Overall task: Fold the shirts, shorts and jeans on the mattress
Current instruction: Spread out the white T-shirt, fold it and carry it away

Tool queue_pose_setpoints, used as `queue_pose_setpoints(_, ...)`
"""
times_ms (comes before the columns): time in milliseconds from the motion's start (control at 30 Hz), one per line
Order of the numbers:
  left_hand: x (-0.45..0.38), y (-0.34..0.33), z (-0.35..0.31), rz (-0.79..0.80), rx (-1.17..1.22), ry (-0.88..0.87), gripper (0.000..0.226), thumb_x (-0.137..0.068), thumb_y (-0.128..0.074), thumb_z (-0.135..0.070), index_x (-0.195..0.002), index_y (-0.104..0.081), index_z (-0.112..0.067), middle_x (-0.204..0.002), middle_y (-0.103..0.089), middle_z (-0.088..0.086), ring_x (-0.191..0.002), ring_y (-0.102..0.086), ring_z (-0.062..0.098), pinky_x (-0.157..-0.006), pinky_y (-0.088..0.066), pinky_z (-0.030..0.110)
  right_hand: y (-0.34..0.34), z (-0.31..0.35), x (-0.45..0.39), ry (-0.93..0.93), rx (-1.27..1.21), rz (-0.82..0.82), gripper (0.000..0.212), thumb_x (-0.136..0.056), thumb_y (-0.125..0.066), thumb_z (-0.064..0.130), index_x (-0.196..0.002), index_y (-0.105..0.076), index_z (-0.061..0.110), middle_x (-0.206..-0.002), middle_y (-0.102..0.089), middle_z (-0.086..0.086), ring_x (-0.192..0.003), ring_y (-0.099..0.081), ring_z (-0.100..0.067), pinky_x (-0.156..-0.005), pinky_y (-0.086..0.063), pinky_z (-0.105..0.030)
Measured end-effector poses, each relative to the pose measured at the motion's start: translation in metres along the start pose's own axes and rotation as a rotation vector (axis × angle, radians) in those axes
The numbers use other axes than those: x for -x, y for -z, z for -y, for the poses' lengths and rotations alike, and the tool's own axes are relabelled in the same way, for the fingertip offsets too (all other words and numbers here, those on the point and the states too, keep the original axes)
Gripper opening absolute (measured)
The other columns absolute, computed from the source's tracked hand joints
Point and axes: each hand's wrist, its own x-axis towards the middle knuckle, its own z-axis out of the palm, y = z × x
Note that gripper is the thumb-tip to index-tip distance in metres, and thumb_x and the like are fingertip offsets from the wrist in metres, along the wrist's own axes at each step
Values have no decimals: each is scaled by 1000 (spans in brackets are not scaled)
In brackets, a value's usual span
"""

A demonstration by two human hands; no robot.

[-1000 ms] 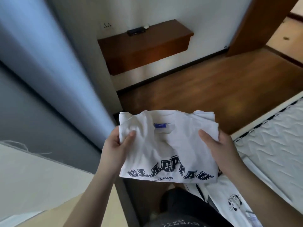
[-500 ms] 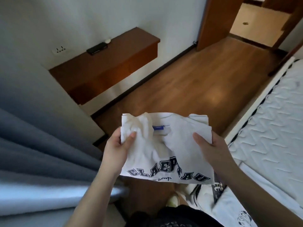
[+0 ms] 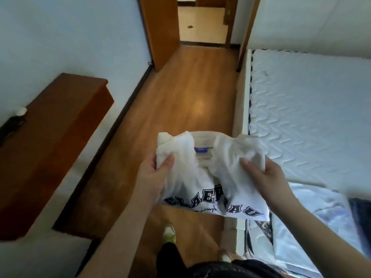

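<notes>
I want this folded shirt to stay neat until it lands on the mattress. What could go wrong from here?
1. The white shirt is held in the air over the wood floor, not over the mattress; a slip would likely drop it there.
2. The left hand and right hand grip only its side edges, so the bunched middle may sag and the fold open.

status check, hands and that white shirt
Left hand and right hand each grip the folded white shirt. Held over the floor beside the mattress. Nothing in the way.
</notes>
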Motion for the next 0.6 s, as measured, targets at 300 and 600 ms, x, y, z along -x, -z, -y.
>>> queue_pose_setpoints(300, -102, 6, -26, 382, -167, -58, 24, -72, -67, -56, -95, -65, -49, -99, -74, -14, -97, -69, 12, -93, -53, 48, -38, 12, 19, -123, -92, -416, 16, -88, -68, 46, -90, -72, 30, -82, -75, 0, -78, -72, -18, -73, -56, -44)
queue_pose_setpoints(600, -121, -62, -39, 713, -221, -135, 20, -72, -69, -49, -91, -67, -51, -96, -74, -14, -92, -70, 9, -85, -54, 42, -29, 5, 72, -226, -171, -712, 22, -87, -67, 51, -92, -71, 30, -88, -76, -1, -86, -73, -24, -84, -55, -57)
